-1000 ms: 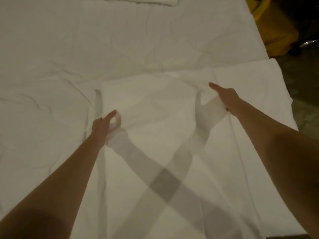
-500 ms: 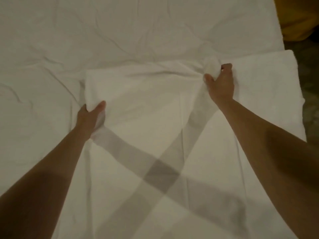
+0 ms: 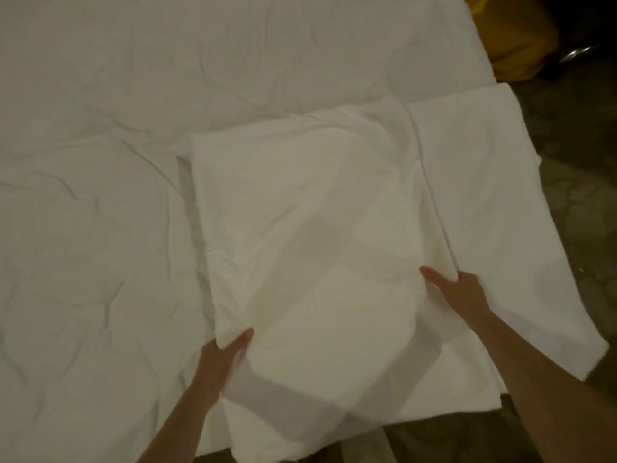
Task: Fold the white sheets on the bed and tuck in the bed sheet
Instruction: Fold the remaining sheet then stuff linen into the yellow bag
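Pinching white sheet [image 3: 310, 228] corners: left hand [image 3: 222, 357], right hand [image 3: 462, 290] | near bed [image 3: 100, 228] edge | risk: uneven pull skews fold, sheet slides off.

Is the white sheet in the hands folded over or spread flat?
Folded over: the white sheet lies doubled, its top layer's corners held near the bed's edge.

A yellow object [image 3: 521, 41] sits on the dark floor [image 3: 574, 135], far beyond and right of the grip.
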A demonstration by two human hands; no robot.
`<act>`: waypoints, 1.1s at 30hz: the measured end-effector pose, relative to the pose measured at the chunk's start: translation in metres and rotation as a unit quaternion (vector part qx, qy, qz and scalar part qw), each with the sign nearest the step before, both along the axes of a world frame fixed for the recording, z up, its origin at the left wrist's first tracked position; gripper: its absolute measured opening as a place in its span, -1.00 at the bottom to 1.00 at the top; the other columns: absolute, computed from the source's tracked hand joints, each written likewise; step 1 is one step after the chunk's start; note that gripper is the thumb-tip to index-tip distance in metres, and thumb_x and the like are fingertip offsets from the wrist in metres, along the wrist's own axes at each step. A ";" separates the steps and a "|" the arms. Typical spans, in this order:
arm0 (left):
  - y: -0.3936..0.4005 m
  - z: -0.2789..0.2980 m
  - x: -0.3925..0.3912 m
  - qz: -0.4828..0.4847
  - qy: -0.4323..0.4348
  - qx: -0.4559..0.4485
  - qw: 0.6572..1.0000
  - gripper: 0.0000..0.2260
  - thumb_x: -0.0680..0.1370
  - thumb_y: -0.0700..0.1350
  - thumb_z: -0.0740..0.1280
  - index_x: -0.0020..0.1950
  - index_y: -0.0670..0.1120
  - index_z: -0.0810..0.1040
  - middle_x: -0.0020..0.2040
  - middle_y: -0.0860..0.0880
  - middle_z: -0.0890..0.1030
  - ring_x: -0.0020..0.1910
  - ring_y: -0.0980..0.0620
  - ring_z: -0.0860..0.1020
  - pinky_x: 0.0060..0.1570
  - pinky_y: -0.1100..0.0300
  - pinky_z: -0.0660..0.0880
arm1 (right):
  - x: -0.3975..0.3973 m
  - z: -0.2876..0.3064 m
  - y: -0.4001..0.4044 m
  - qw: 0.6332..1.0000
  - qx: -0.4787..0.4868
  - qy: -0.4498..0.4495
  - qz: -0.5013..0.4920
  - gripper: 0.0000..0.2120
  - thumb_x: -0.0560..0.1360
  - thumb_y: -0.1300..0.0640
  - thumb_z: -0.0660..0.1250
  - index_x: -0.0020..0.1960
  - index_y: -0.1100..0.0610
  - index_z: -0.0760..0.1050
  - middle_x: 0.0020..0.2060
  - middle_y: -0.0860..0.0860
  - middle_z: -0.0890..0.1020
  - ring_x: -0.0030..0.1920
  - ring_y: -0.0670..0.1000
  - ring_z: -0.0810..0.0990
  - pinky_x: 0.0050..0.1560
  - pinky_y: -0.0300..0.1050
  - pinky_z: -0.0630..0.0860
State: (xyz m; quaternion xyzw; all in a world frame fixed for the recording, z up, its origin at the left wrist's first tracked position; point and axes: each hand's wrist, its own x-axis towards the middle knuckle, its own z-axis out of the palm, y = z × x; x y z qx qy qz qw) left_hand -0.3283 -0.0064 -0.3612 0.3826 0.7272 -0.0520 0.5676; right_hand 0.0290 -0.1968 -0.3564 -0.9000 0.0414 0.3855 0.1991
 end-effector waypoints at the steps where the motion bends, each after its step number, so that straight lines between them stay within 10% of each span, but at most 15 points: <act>1: -0.010 0.003 -0.008 -0.009 -0.010 -0.018 1.000 -0.53 0.40 -0.03 0.52 0.22 -0.22 0.57 0.00 -0.14 0.64 -0.06 -0.11 0.60 0.00 0.05 0.51 | -0.011 0.001 -0.013 1.000 -0.004 0.005 -0.003 -0.31 0.33 -0.28 0.42 0.15 0.30 0.56 0.02 0.24 0.64 0.04 0.25 0.60 0.16 0.16 0.49; 9: -0.048 0.028 -0.048 -0.148 -0.094 -0.101 0.979 -0.04 -0.33 0.29 0.59 0.02 0.01 0.53 -0.03 0.01 0.63 -0.04 0.01 0.59 -0.17 0.14 0.54 | -0.062 0.036 -0.091 0.998 -0.023 0.047 0.046 -0.30 0.41 -0.13 0.44 0.37 0.30 0.38 0.23 0.22 0.53 0.15 0.20 0.52 0.18 0.04 0.44; 15: -0.065 0.043 -0.070 -0.140 -0.142 -0.105 0.974 -0.15 -0.13 0.13 0.64 0.11 -0.03 0.50 0.02 0.02 0.63 0.02 -0.01 0.59 -0.08 0.10 0.55 | -0.085 0.074 -0.111 0.995 0.032 -0.076 0.058 -0.40 0.51 -0.07 0.35 0.39 0.28 0.34 0.28 0.18 0.48 0.17 0.15 0.47 0.17 -0.06 0.36; 22: -0.047 0.030 -0.053 -0.134 -0.092 -0.094 0.982 -0.44 0.36 -0.10 0.56 0.31 -0.12 0.46 0.14 -0.12 0.58 0.02 -0.10 0.55 -0.07 0.04 0.51 | -0.125 0.059 -0.101 0.950 -0.225 -0.077 0.201 -0.44 0.61 0.04 0.12 0.50 0.23 0.01 0.43 0.19 0.19 0.40 0.20 0.25 0.38 0.14 0.27; 25: -0.019 0.027 -0.024 -0.050 -0.159 -0.067 0.984 -0.59 0.47 -0.04 0.42 0.27 -0.15 0.54 0.22 -0.34 0.51 -0.23 -0.08 0.55 -0.17 0.09 0.48 | -0.145 0.072 -0.040 0.961 -0.102 -0.122 0.224 -0.32 0.57 -0.10 0.18 0.52 0.18 -0.03 0.51 0.15 0.02 0.50 0.18 0.02 0.43 0.20 0.11; 33: -0.019 0.050 0.006 -0.086 -0.199 0.140 0.966 -0.80 0.57 -0.26 0.26 0.14 -0.32 0.55 -0.05 -0.22 0.60 -0.03 -0.18 0.55 -0.01 -0.01 0.47 | -0.242 0.103 0.135 0.949 0.099 -0.039 0.296 -0.15 0.45 -0.20 0.34 0.51 0.15 -0.01 0.47 0.20 0.12 0.45 0.32 0.10 0.35 0.37 0.14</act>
